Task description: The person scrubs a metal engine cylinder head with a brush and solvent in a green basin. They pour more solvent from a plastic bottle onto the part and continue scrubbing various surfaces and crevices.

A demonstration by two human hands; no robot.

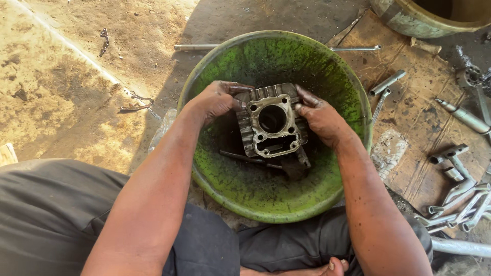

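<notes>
A finned metal engine cylinder block point(271, 122) with a round bore is held over a green basin point(312, 56), its flat face turned up at me. My left hand point(217, 98) grips its left side. My right hand point(319, 116) grips its right side. Both hands are dark with oil. A thin rod point(245, 157) and a dark piece point(295, 166) lie at the bottom of the basin under the block.
Several socket wrenches and metal tools point(460, 197) lie on a board point(409, 107) at the right. A long rod point(194, 47) lies behind the basin. Another bowl's rim point(409, 23) shows at the top right. Dirt ground is on the left.
</notes>
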